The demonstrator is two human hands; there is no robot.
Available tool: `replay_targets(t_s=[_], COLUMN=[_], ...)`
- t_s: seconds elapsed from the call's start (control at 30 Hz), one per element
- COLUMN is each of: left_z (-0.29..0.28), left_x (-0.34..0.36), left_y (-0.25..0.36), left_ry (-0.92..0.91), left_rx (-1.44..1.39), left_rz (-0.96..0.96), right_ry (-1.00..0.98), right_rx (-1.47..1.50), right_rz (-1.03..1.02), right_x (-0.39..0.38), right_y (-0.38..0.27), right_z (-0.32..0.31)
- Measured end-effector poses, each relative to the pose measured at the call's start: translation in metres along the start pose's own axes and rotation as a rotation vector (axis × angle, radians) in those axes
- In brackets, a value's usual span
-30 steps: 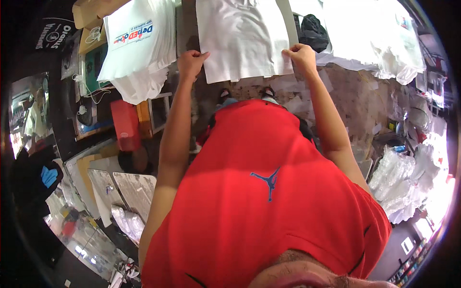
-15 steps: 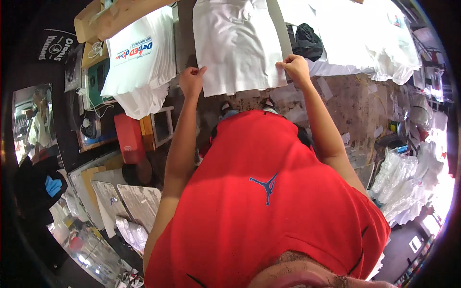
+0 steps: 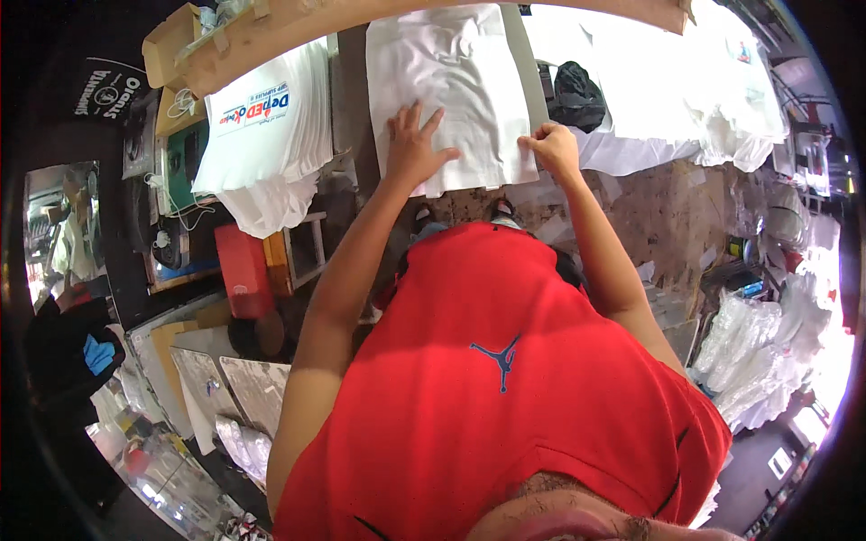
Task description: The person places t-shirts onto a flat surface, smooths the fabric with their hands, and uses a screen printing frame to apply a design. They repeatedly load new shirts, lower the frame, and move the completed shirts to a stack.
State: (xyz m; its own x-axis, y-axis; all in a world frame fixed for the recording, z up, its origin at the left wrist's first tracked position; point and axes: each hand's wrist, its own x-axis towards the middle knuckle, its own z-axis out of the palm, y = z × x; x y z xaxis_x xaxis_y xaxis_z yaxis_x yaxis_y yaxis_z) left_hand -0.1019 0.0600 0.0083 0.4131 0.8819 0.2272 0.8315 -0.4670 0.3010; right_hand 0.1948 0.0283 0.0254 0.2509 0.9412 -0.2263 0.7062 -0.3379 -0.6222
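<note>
A person in a red sleeveless top with a small dark-blue figure on it [image 3: 487, 307] bends over a sheet of wrinkled white fabric [image 3: 456, 81] at the worktable; the fabric lies lengthwise, straight ahead of the wearer, on a flat grey board [image 3: 527, 77] whose margin shows along the right side; soft creases run across the cloth, and its near edge hangs toward the wearer.

The left hand [image 3: 417, 155] is spread palm down on the lower left part of the fabric, fingers fanned apart and pointing away from the body, thumb held out to the right; it presses on the cloth and grips nothing. The right hand [image 3: 555, 149] is at the right edge of the same fabric, near the lower corner; thumb and forefinger come together there, pinching the margin, while the remaining fingers curl in toward the palm.

To the left of the fabric, well clear of the hands, stands a thick stack of white fabric sheets printed in red and blue [image 3: 262, 153]; below it is an upright red box [image 3: 244, 270]. To the right, just beyond the board, sits a crumpled black bag [image 3: 577, 95]; next to it spreads a broad, brightly lit heap of white fabric [image 3: 686, 81]. A long piece of brown cardboard [image 3: 271, 41] crosses the top of the scene; crinkled clear plastic wrapping [image 3: 735, 334] is bunched at far right.
</note>
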Motion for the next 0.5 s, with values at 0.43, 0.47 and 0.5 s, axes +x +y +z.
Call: replay_targets(t_s=[0.43,0.47,0.5], left_z=[-0.006,-0.004,-0.003], left_x=[0.152,0.160,0.162], left_y=[-0.010,-0.001,0.000], left_ry=[-0.506,-0.509,-0.612], left_rx=[0.291,0.286,0.332], left_rz=[-0.352,-0.332,-0.279], right_ry=[0.015,0.122,0.120], right_rx=[0.109,0.103,0.103], right_rz=[-0.612,-0.644,-0.641], right_x=[0.021,0.046,0.069], right_y=[-0.100,-0.094,-0.088], right_z=[0.034,0.059,0.070])
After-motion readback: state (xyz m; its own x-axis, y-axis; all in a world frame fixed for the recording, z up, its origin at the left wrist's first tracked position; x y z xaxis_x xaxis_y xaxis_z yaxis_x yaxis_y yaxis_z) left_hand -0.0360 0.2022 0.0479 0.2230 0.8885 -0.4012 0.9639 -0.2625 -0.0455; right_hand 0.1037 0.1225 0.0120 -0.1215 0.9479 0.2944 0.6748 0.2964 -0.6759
